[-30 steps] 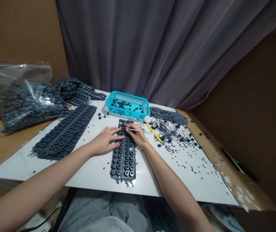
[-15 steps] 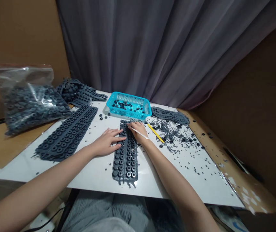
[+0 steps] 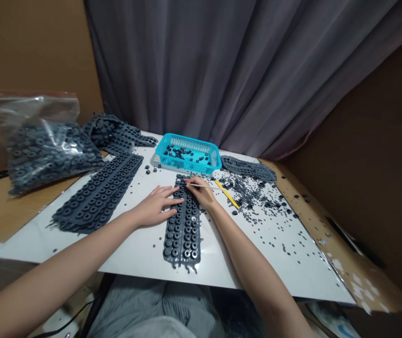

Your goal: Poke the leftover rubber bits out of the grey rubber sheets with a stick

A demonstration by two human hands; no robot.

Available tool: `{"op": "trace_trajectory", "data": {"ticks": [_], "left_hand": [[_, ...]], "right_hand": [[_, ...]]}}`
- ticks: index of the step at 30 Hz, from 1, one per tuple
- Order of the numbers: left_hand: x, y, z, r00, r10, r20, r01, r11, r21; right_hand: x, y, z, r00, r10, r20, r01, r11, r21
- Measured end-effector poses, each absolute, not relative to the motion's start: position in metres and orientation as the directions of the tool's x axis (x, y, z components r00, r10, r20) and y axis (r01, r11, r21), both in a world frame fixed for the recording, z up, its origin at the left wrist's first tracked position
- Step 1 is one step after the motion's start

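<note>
A dark grey rubber sheet [image 3: 181, 234] with rows of round, holed parts lies lengthwise in front of me. My left hand [image 3: 157, 205] rests flat at its left side, fingers spread, with the fingertips on the sheet. Near the sheet's far end, my right hand [image 3: 201, 191] pinches a thin white stick [image 3: 210, 187], whose tip is at the sheet's right-hand rows. The stick's other end points right, over a yellow flat tool [image 3: 227, 194] lying on the table.
A blue basket [image 3: 188, 167] holding dark pieces stands behind the sheet. Stacked rubber sheets [image 3: 97, 192] and a bag of grey parts [image 3: 51, 155] are on the left. Small dark scraps [image 3: 253, 197] litter the right side, near another rubber sheet [image 3: 248, 167].
The white stick has swung in my right hand from slanting down to the right to lying nearly level. My left hand and the sheet stay in place.
</note>
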State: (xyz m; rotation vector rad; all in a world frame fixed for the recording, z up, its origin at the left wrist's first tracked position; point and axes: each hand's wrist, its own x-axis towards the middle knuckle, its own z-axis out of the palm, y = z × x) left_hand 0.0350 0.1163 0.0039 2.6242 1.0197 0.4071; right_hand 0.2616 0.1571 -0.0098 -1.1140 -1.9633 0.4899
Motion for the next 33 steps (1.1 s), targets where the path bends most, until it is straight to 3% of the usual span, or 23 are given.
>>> {"op": "trace_trajectory", "data": {"ticks": [8, 13, 16, 24, 33], "left_hand": [[0.036, 0.116, 0.004, 0.712, 0.687, 0.147, 0.593, -0.7, 0.398], [0.036, 0.114, 0.006, 0.709, 0.692, 0.135, 0.602, -0.694, 0.394], [0.036, 0.114, 0.006, 0.709, 0.692, 0.136, 0.605, -0.695, 0.389], [0.036, 0.115, 0.005, 0.706, 0.694, 0.139, 0.603, -0.692, 0.397], [0.035, 0.116, 0.003, 0.709, 0.687, 0.159, 0.591, -0.702, 0.397]], "right_hand": [[0.263, 0.169, -0.005, -0.313, 0.849, 0.426, 0.651, 0.518, -0.555], [0.27, 0.177, -0.004, -0.198, 0.863, 0.465, 0.695, 0.458, -0.554], [0.274, 0.173, -0.005, -0.149, 0.857, 0.494, 0.666, 0.456, -0.59], [0.264, 0.173, -0.009, -0.288, 0.837, 0.465, 0.538, 0.543, -0.645], [0.265, 0.174, -0.009, -0.31, 0.825, 0.472, 0.513, 0.563, -0.648]]}}
